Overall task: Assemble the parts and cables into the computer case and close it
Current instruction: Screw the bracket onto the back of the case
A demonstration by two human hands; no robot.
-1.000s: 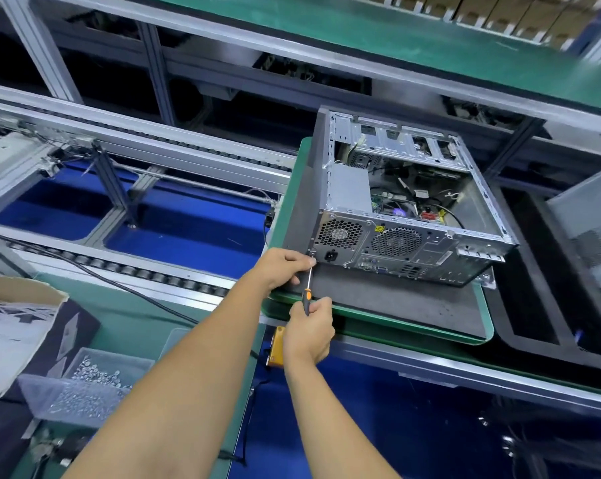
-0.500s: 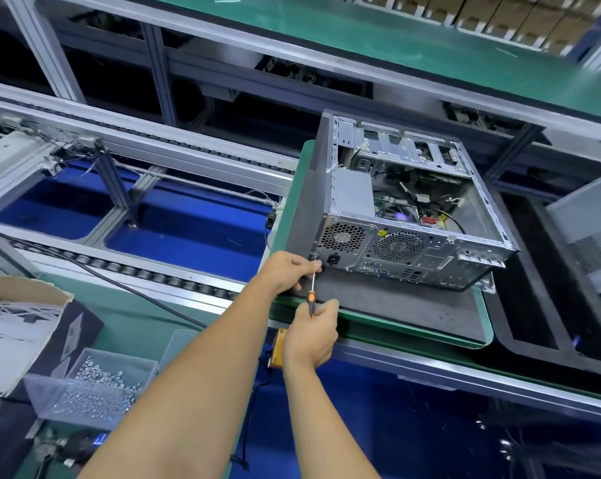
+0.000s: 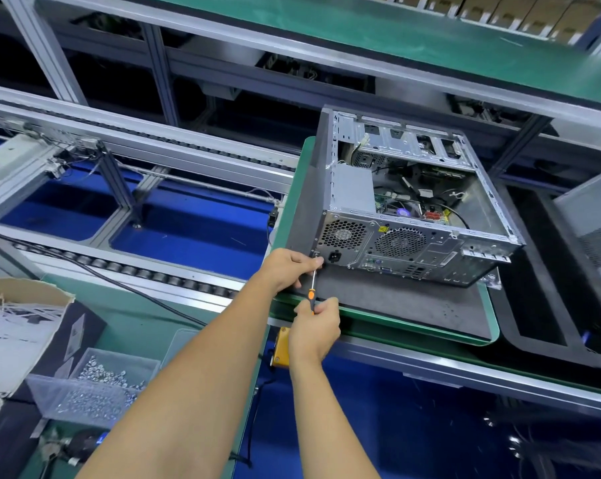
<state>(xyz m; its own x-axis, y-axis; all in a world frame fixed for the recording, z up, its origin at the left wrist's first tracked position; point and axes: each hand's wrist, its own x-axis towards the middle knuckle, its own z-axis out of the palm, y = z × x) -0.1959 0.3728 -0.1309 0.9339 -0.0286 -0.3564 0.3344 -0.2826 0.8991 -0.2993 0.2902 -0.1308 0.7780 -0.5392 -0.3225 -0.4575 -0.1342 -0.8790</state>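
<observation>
At the lower left of the frame a clear plastic bin (image 3: 91, 392) full of small silver screws sits on the green tabletop (image 3: 147, 316), with an open cardboard box (image 3: 12, 326) just to its left. Two bare forearms reach up from the bottom centre. The right hand (image 3: 314, 331) has its grip curled round the orange handle of a screwdriver (image 3: 312, 288), whose thin shaft points up toward the case. Just above it, the left hand (image 3: 288, 267) pinches the shaft near the tip, fingers pressed together against the lower left corner of the case's rear panel; what sits under the tip is hidden, possibly a screw. The computer case (image 3: 413, 209) lies in the centre right of the frame on a dark grey mat (image 3: 396, 299) atop a green-edged tray (image 3: 492, 326). Its upper side is open, showing cables (image 3: 430, 198), a circuit board and a grey power supply (image 3: 352, 188). Two round fan grilles face the viewer. At the right edge a grey perforated panel (image 3: 593, 223) leans. Beyond, a roller conveyor (image 3: 136, 271) crosses the left, over blue floor.
</observation>
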